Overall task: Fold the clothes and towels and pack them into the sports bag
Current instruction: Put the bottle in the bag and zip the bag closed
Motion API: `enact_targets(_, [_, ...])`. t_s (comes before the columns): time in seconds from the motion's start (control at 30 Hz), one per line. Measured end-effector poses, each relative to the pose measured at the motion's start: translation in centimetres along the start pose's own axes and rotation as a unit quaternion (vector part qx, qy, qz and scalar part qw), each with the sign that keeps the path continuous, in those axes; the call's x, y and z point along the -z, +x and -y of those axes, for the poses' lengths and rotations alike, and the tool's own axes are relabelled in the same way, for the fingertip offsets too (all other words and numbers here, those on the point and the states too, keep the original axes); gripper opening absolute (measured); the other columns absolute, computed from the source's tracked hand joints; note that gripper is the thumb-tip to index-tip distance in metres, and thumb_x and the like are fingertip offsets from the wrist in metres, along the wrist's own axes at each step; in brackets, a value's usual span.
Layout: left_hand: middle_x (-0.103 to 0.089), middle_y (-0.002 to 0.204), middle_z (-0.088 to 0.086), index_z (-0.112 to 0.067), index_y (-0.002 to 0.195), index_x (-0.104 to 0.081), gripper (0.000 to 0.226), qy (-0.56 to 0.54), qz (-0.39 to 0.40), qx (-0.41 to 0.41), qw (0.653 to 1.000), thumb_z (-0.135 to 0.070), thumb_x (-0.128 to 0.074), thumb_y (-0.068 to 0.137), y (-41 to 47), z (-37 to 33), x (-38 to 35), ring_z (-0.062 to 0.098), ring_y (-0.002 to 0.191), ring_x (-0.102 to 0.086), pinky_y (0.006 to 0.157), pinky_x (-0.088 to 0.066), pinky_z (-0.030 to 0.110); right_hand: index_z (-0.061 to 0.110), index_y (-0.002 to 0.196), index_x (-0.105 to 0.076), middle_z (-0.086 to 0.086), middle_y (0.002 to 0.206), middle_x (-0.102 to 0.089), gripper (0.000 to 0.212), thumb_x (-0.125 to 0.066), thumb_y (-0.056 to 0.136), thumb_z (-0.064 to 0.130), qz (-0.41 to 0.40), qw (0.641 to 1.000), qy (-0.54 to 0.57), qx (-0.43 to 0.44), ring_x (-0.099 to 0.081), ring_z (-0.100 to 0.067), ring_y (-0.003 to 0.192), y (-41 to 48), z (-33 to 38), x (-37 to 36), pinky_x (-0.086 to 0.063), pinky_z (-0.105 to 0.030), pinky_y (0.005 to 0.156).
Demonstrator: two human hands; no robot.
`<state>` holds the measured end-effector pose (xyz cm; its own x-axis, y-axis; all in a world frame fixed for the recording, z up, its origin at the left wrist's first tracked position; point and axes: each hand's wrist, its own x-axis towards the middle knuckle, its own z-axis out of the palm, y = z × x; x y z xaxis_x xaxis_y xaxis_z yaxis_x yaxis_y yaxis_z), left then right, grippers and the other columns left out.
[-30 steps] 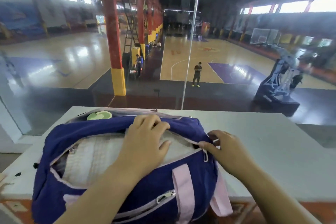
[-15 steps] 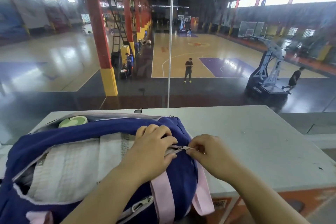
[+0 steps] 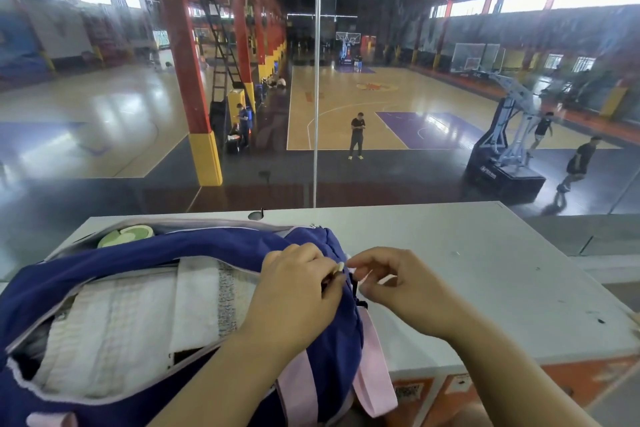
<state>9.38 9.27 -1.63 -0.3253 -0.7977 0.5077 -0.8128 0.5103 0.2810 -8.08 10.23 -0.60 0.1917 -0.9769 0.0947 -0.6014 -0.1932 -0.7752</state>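
Note:
A dark blue sports bag [image 3: 207, 246] with pink straps [image 3: 374, 374] lies on the white table [image 3: 485, 270], its main zip gaping open. A folded white towel [image 3: 121, 322] fills the opening. My left hand [image 3: 294, 291] grips the bag's fabric at the right end of the zip. Just beside it, my right hand [image 3: 401, 288] pinches the small zipper pull between thumb and forefinger. The pull itself is mostly hidden by my fingers.
A pale green round object [image 3: 124, 236] sits behind the bag at the table's far left. A glass pane with a vertical seam [image 3: 316, 114] rises at the table's far edge, with basketball courts and people below. The table's bare right half runs to its front edge.
My left hand has lifted off the towel and bunched onto the bag's right end. My right hand has closed on the zipper pull. The view shifted, leaving the bag lower left.

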Motion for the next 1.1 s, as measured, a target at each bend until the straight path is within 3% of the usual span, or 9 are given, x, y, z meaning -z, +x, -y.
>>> enact_targets(0.1, [-0.062, 0.067, -0.009, -0.027, 0.072, -0.068, 0.014, -0.055, -0.012, 0.033, 0.998, -0.032, -0.056, 0.077, -0.4, -0.4, 0.6, 0.012, 0.064, -0.052, 0.062, -0.040, 0.033, 0.035, 0.112, -0.062, 0.016, 0.103, -0.057, 0.037, -0.071, 0.078, 0.022, 0.007, 0.995, -0.087, 0.056, -0.056, -0.004, 0.093, 0.1, 0.1, -1.6, -0.049, -0.022, 0.080])
enact_targets(0.27, [-0.068, 0.065, -0.008, -0.025, 0.072, -0.071, 0.009, -0.053, -0.050, 0.058, 0.996, -0.028, -0.064, 0.076, -1.4, -0.4, 1.6, 0.011, 0.060, -0.059, 0.057, -0.053, 0.033, 0.026, 0.109, -0.068, 0.006, 0.100, -0.060, 0.024, -0.062, 0.086, 0.022, -0.064, 0.983, -0.143, 0.092, -0.056, -0.015, 0.092, 0.5, 0.7, -3.7, -0.047, -0.031, 0.083])
enact_targets(0.4, [-0.066, 0.076, -0.014, -0.024, 0.080, -0.070, 0.006, -0.082, -0.060, 0.138, 0.985, -0.028, -0.067, 0.084, -2.4, 0.7, 3.1, 0.004, 0.071, -0.057, 0.066, -0.038, 0.010, 0.024, 0.106, -0.070, 0.005, 0.098, -0.064, 0.020, -0.057, 0.091, 0.023, -0.104, 0.975, -0.181, 0.083, -0.059, -0.017, 0.090, 0.3, 0.4, -3.9, -0.048, -0.032, 0.081])
enact_targets(0.47, [-0.065, 0.078, -0.016, -0.026, 0.081, -0.069, 0.004, -0.087, -0.070, 0.168, 0.979, -0.028, -0.067, 0.083, -3.3, 1.9, 4.0, -0.001, 0.073, -0.056, 0.065, -0.035, 0.007, 0.026, 0.107, -0.069, 0.007, 0.100, -0.064, 0.020, -0.056, 0.092, 0.026, -0.115, 0.974, -0.187, 0.062, -0.059, -0.016, 0.091, -0.1, 0.0, -3.7, -0.048, -0.029, 0.081])
enact_targets(0.57, [-0.066, 0.077, -0.012, -0.023, 0.080, -0.070, 0.002, -0.064, -0.089, 0.216, 0.970, -0.024, -0.069, 0.082, -5.2, 4.6, 5.6, -0.002, 0.070, -0.053, 0.066, -0.034, 0.011, 0.028, 0.111, -0.067, 0.009, 0.103, -0.063, 0.022, -0.055, 0.093, 0.027, -0.132, 0.972, -0.191, 0.030, -0.060, -0.015, 0.094, -0.5, -0.7, -3.8, -0.047, -0.026, 0.081])
enact_targets(0.7, [-0.065, 0.079, -0.009, -0.022, 0.083, -0.071, 0.003, -0.043, -0.109, 0.287, 0.951, -0.025, -0.069, 0.082, -7.6, 7.7, 7.7, 0.002, 0.071, -0.050, 0.072, -0.033, 0.023, 0.021, 0.102, -0.071, 0.000, 0.099, -0.065, 0.018, -0.063, 0.086, 0.019, -0.171, 0.944, -0.281, 0.017, -0.058, -0.029, 0.095, -0.1, -0.2, -5.2, -0.051, -0.039, 0.076])
enact_targets(0.8, [-0.066, 0.080, -0.008, -0.020, 0.084, -0.073, 0.006, -0.033, -0.125, 0.274, 0.953, -0.024, -0.071, 0.080, -8.3, 8.1, 8.2, 0.010, 0.077, -0.054, 0.076, -0.034, 0.025, 0.017, 0.090, -0.072, -0.003, 0.093, -0.065, 0.026, -0.066, 0.064, 0.016, -0.228, 0.904, -0.352, 0.083, -0.061, -0.034, 0.088, 0.5, 2.3, -7.2, -0.052, -0.044, 0.064])
enact_targets(0.93, [-0.072, 0.080, -0.002, -0.015, 0.083, -0.075, 0.007, -0.009, -0.138, 0.221, 0.965, -0.021, -0.075, 0.078, -8.5, 8.7, 8.0, 0.013, 0.076, -0.059, 0.074, -0.031, 0.015, 0.026, 0.109, -0.065, 0.008, 0.106, -0.066, 0.044, -0.061, 0.070, 0.046, -0.140, 0.895, -0.363, 0.218, -0.060, -0.020, 0.099, 1.3, 5.9, -10.5, -0.050, -0.046, 0.079])
enact_targets(1.1, [-0.070, 0.077, 0.000, -0.014, 0.080, -0.072, 0.003, 0.029, -0.169, 0.224, 0.960, -0.016, -0.073, 0.079, -10.4, 11.2, 8.7, 0.021, 0.073, -0.062, 0.073, -0.040, 0.025, 0.030, 0.075, -0.071, 0.010, 0.073, -0.064, 0.014, -0.061, 0.075, 0.040, -0.133, 0.905, -0.333, 0.228, -0.062, -0.017, 0.063, 3.3, 4.7, -12.0, -0.046, -0.035, 0.055])
